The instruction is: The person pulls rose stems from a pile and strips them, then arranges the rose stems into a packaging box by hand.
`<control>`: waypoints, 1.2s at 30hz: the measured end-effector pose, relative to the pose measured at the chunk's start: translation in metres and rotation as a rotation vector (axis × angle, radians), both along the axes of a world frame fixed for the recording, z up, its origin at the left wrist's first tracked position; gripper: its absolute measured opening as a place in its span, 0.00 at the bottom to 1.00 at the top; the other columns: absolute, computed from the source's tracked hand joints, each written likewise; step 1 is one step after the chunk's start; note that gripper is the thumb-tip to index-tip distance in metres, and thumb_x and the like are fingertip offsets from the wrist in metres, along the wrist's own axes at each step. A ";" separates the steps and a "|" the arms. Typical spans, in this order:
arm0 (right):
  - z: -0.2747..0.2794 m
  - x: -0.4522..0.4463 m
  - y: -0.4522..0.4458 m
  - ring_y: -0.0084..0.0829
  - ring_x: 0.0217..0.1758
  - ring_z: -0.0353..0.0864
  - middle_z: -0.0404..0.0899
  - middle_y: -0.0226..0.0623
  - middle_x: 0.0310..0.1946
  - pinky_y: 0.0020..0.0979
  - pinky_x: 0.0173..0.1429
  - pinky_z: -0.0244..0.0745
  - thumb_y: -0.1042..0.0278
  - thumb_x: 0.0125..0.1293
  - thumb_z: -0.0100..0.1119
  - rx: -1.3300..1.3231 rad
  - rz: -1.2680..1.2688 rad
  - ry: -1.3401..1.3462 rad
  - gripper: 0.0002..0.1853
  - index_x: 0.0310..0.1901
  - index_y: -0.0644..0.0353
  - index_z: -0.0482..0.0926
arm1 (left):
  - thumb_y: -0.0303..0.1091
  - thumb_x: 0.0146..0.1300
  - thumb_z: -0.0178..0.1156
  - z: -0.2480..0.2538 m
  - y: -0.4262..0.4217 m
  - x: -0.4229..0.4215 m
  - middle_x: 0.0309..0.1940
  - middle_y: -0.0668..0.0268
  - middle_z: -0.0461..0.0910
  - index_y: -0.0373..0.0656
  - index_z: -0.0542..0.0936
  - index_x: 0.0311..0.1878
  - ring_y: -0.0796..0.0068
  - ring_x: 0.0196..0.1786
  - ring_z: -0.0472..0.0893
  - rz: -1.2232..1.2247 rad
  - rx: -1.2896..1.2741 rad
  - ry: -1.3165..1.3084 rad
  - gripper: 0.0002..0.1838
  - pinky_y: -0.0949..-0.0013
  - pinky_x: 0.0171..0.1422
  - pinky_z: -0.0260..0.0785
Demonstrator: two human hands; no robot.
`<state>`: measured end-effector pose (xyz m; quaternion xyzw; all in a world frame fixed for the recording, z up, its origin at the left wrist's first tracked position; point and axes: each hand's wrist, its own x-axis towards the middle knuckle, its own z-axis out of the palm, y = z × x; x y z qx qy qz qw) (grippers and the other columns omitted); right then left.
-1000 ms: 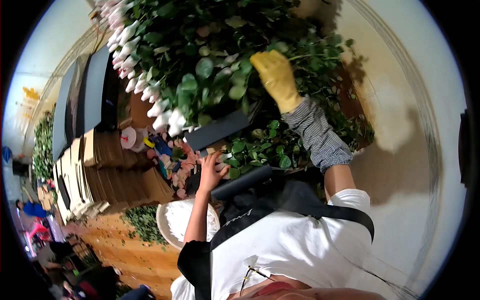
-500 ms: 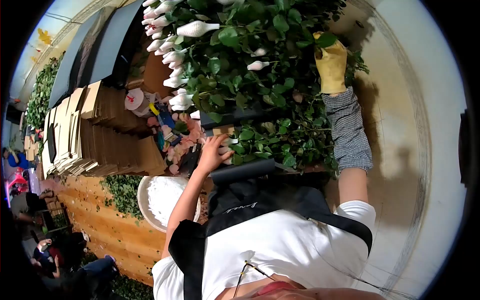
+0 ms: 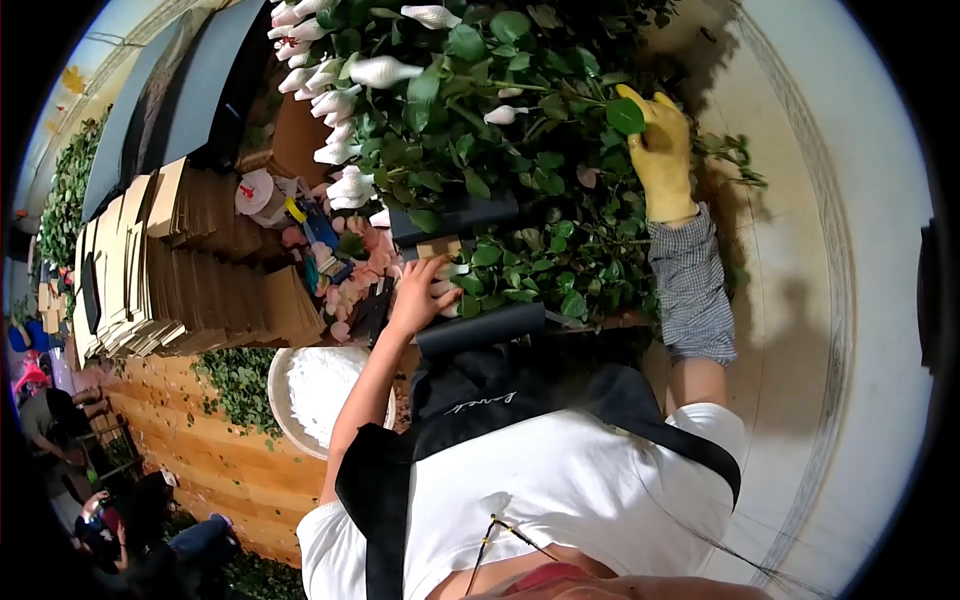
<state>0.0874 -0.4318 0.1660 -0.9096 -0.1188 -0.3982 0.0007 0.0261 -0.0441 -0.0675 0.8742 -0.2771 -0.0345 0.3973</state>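
Note:
My left hand (image 3: 420, 295), bare, is curled round white-wrapped flower heads (image 3: 443, 287) at the left end of a leafy bunch (image 3: 560, 265). Beside its fingertips is a small brown block (image 3: 438, 248). The bunch lies between a dark padded bar (image 3: 455, 216) and a black roll (image 3: 480, 330). Farther right, my right hand (image 3: 660, 145), in a yellow glove, is closed at the leafy end of a long flower stem (image 3: 530, 88). This stem's white-wrapped head (image 3: 385, 71) points left, above a big heap of leafy stems (image 3: 450, 140). The glove partly hides the grip.
Stacked brown cardboard sheets (image 3: 200, 290) stand at the left, below dark panels (image 3: 190, 90). Pink petals (image 3: 360, 275) and small tools lie beside them. A round basket (image 3: 325, 400) holds white material. People (image 3: 110, 520) are at the lower left; a pale wall (image 3: 860, 200) is at the right.
My gloved right hand has moved right, out of the heap, and a long stem now stretches left from it. My left hand stays at the lower bunch. The camera view has shifted.

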 end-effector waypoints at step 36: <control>-0.217 -0.144 0.024 0.45 0.65 0.75 0.80 0.46 0.58 0.46 0.72 0.67 0.73 0.61 0.62 0.101 -0.368 0.780 0.25 0.62 0.54 0.78 | 0.45 0.48 0.78 0.014 -0.005 0.009 0.67 0.47 0.65 0.40 0.79 0.51 0.41 0.68 0.65 -0.048 0.252 -0.248 0.30 0.42 0.70 0.60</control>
